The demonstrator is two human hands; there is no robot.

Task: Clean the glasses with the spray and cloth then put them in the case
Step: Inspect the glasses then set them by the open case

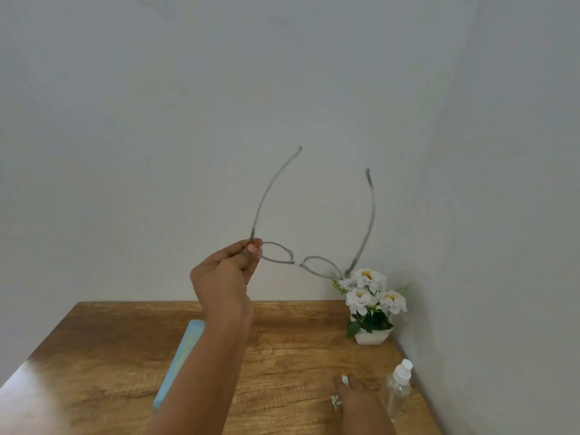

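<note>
A pair of grey-framed glasses (295, 262) is held up in front of a pale wall (157, 120), above and to the left of a white pot of artificial flowers (372, 296) that stands at the far right corner of a wooden table (110, 356). The frame is pinched at its left hinge by the thumb and fingertips of the left hand (226, 271), which is raised well clear of the tabletop. Both temple arms are unfolded and are pointed upward and away from the camera, while the lenses are tilted down to the right, so that the far lens is seen just above the topmost blossom.

Nearer the camera than the flowers, along the same right edge of the table, a clear spray bottle (398, 387) with a white nozzle is stood upright. Just to its left, the right hand (354, 394) is lowered to the tabletop, knuckles up, and a pale cleaning cloth (336, 400) is bunched under its curled fingers and gripped there; only small folds of the fabric are seen past the fingertips.

Well to the left of the flowers, beyond the raised left forearm, a long light-blue glasses case (182, 356) is laid flat on the wood, and is partly hidden by that arm. Whether the case is open cannot be told.
</note>
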